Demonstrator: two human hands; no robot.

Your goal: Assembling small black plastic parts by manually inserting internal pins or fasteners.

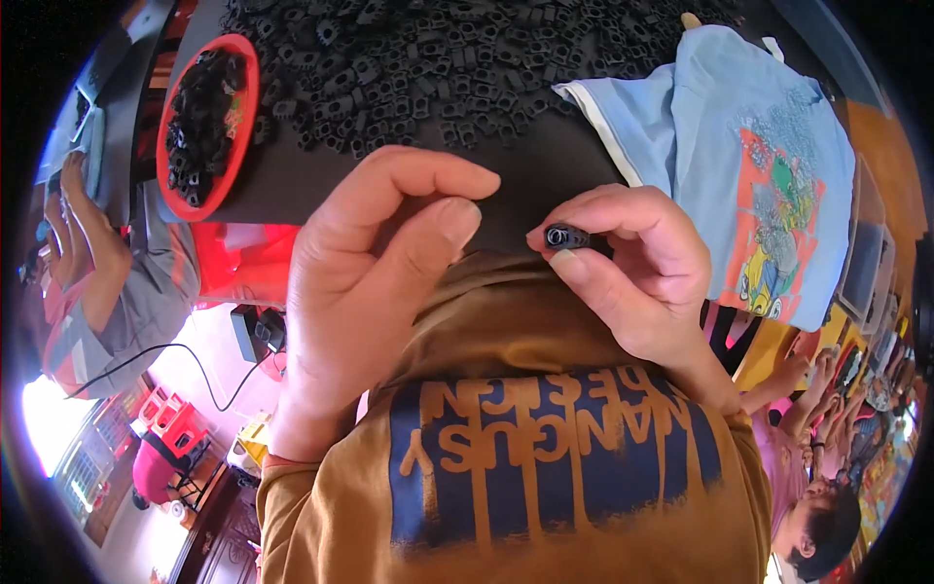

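Note:
Between the thumb and fingers of my right hand [637, 268] is a small black plastic part [567, 237], with a round ringed end showing. My left hand [375, 263] is raised to the left of it, its thumb and forefinger curved with a gap between their tips and nothing visible in them. Both hands hover in front of my brown shirt, over the near edge of the dark table [530, 161]. Beyond them spreads a heap of small black plastic parts [418, 78], many with a hole through them.
A red-rimmed basin [250, 117] of black pieces stands at the table's left. On the right lies a light blue printed shirt [700, 146]. Other people sit close on both sides, with bare legs [102, 248] at the left. A black cable [199, 365] loops below the table.

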